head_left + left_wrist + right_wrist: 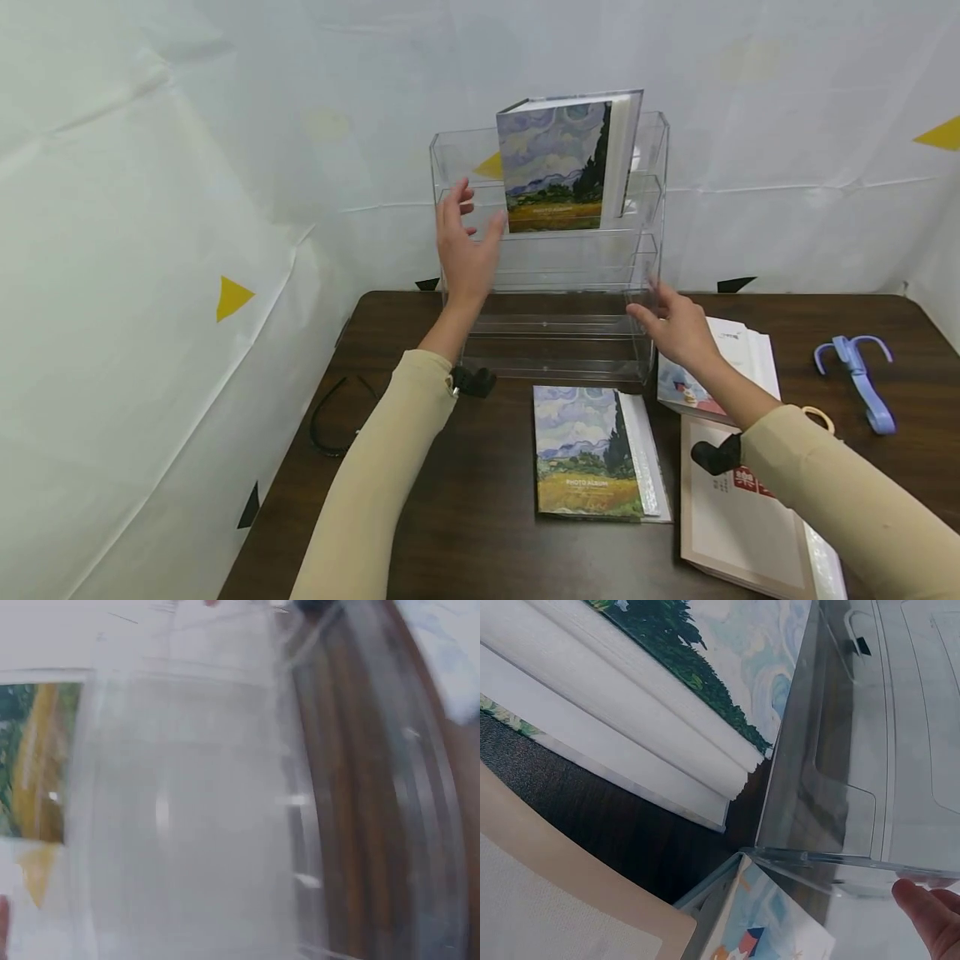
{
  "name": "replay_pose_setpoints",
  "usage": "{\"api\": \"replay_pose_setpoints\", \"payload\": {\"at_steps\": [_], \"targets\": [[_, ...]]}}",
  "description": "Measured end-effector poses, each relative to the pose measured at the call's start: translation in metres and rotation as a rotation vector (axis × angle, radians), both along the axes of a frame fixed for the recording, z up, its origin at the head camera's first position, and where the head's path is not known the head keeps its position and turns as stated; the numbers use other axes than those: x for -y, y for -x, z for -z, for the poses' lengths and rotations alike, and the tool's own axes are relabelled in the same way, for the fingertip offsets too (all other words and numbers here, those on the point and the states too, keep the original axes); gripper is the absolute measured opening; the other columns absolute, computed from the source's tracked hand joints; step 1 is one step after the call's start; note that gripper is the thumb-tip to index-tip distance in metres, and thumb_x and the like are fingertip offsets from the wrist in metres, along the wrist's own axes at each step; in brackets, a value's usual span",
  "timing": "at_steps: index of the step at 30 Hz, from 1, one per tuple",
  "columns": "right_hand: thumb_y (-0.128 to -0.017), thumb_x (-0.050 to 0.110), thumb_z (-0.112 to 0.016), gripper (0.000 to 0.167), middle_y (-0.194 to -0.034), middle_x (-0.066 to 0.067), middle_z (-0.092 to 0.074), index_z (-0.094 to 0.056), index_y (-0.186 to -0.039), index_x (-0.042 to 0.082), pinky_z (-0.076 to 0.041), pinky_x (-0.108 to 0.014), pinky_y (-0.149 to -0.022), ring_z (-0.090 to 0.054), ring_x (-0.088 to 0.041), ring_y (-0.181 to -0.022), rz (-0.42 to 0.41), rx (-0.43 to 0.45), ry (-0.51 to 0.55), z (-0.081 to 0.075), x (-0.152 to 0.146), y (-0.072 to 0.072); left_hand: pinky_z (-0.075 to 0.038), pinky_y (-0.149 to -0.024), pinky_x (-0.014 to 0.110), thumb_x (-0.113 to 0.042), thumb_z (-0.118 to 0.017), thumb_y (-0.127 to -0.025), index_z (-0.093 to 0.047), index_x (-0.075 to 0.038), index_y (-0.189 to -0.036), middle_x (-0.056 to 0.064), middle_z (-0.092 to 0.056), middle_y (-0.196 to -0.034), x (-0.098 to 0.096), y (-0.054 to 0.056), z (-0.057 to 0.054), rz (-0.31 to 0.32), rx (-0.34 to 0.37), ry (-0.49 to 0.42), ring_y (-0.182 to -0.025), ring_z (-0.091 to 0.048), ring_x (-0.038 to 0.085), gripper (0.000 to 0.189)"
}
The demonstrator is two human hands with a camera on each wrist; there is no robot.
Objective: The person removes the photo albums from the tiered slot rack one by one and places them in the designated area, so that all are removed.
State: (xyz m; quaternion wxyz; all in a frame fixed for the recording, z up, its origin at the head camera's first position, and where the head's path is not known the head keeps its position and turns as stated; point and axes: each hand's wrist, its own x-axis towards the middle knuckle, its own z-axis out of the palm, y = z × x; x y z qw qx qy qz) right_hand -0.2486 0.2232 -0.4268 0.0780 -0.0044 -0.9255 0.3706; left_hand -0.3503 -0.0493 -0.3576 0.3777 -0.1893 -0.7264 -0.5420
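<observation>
A clear tiered rack (555, 258) stands at the back of the table. A photo album (555, 167) with a painted landscape cover leans upright in its upper tier. My left hand (468, 242) is just left of that album, fingers spread and holding nothing. At the rack's right side my right hand (682, 329) has its thumb and fingers astride the front edge, holding it lightly. The right wrist view shows the thumb (922, 911) at the clear panel's rim. A second photo album (588, 454) lies flat before the rack.
Right of the flat album lies a thick beige book (738, 517), with a white illustrated book (723, 346) behind it. Farther right are a blue hook-shaped item (858, 379) and a partly hidden tan ring (819, 417). A black cord (318, 429) lies on the left.
</observation>
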Motion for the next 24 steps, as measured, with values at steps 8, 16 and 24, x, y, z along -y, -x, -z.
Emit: {"api": "replay_pose_setpoints", "payload": {"at_steps": [8,16,24], "targets": [[-0.100,0.035,-0.057,0.071,-0.142,-0.035,-0.041,-0.025,-0.154,0.002,-0.049,-0.058,-0.085,-0.052,-0.051,-0.118,0.001,0.018,0.008,-0.002,-0.002,0.000,-0.044,-0.089,0.029,-0.035,-0.072,-0.090,-0.044,-0.008,-0.145,0.006,-0.053,-0.130,-0.034,0.021,-0.036,0.080,0.267,0.113,-0.111,-0.052,0.019,0.067],[-0.100,0.035,-0.057,0.071,-0.143,-0.035,-0.040,-0.025,-0.154,0.002,-0.049,-0.058,-0.085,-0.052,-0.051,-0.119,-0.008,0.034,0.007,-0.004,0.000,0.001,-0.045,-0.076,0.025,-0.023,-0.075,-0.089,-0.054,-0.007,-0.123,0.006,-0.062,-0.111,-0.037,0.035,-0.045,0.119,0.280,0.042,-0.096,-0.056,0.017,0.042],[-0.101,0.034,-0.057,0.070,-0.137,-0.036,-0.046,-0.025,-0.154,0.001,-0.048,-0.059,-0.086,-0.053,-0.051,-0.118,-0.008,0.028,-0.015,-0.002,0.000,0.006,-0.047,-0.077,0.025,-0.013,-0.072,-0.090,-0.053,-0.006,-0.121,0.011,-0.069,-0.108,-0.036,0.038,-0.045,0.234,0.271,-0.068,-0.097,-0.061,0.017,0.037]]}}
